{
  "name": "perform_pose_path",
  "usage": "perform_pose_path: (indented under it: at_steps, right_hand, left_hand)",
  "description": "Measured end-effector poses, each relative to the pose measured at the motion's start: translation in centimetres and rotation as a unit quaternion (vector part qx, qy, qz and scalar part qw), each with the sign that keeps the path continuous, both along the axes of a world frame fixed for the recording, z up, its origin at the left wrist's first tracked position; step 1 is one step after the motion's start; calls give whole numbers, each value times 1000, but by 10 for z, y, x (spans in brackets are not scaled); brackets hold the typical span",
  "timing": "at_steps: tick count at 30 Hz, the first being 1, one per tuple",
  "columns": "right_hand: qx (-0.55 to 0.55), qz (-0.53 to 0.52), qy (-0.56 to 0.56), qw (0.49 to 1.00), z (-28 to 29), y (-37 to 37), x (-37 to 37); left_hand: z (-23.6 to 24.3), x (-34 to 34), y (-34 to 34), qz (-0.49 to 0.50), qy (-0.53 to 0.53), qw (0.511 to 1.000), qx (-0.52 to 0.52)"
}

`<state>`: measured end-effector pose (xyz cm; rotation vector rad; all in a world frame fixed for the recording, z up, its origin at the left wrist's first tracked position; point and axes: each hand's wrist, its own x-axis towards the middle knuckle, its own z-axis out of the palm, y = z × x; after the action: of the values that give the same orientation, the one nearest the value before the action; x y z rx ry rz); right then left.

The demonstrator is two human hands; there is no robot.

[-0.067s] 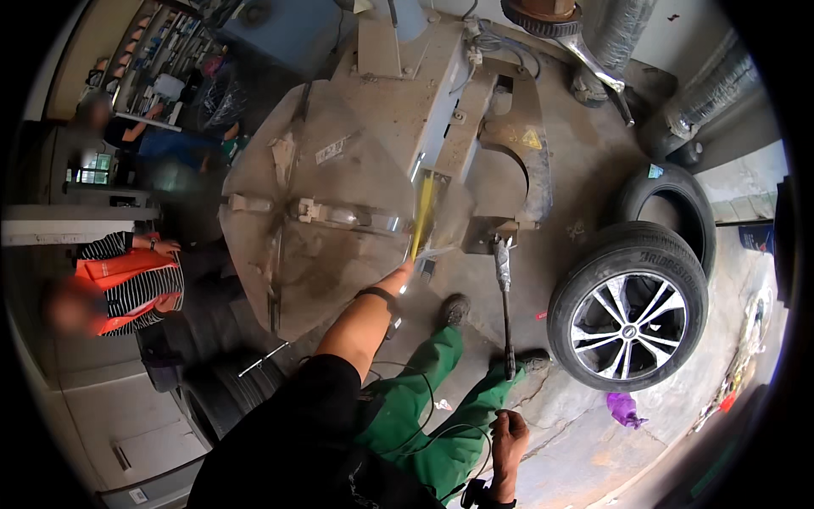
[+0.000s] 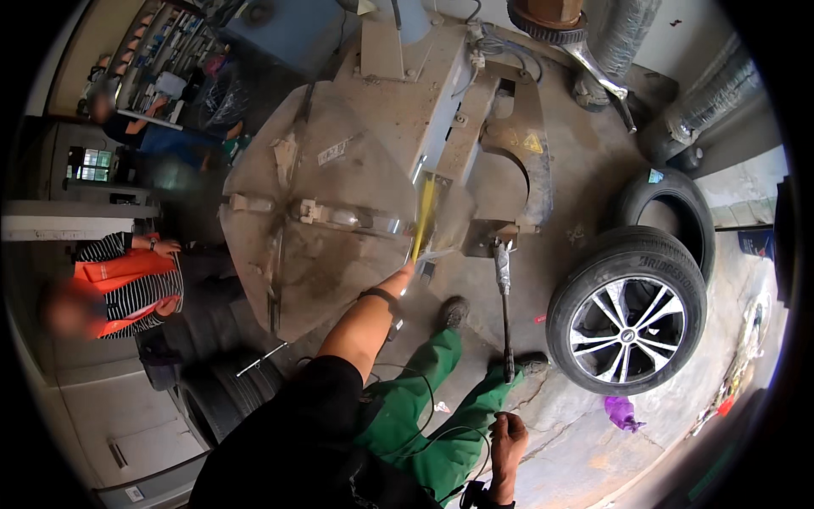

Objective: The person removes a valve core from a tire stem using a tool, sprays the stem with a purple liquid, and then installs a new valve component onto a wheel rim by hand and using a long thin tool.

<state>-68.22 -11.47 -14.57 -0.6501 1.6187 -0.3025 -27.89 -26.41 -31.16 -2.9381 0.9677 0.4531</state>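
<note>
Left hand point(image 2: 399, 280) by yellow strip point(image 2: 423, 219); can't tell finger grip. Right hand point(image 2: 509, 443) curled, hold unclear. Both barely moved.

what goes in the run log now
left hand: at yellow strip, grip unclear | right hand: curled, nothing visibly held | wheel: right of metal bar

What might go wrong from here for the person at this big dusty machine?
The left forearm reaches in beside the machine's broad plate; if that plate moved, the arm might get caught. The left hand cannot be made out clearly.

The dark cable loops near the right hand and might snag.

The long bar reaches close to the right shoe, so a step could catch it.
</note>
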Motion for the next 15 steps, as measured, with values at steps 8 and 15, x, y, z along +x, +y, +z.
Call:
perform_pose_path:
  at_steps: [8, 15]
  right_hand:
    - [-21, 14, 15, 1000, -12, -8, -16]
    - [-61, 36, 9, 997, 1, -22, -7]
  left_hand:
    - [10, -9, 0, 11, 9, 1000, -11]
    - [45, -26, 6, 7, 42, 999, -11]
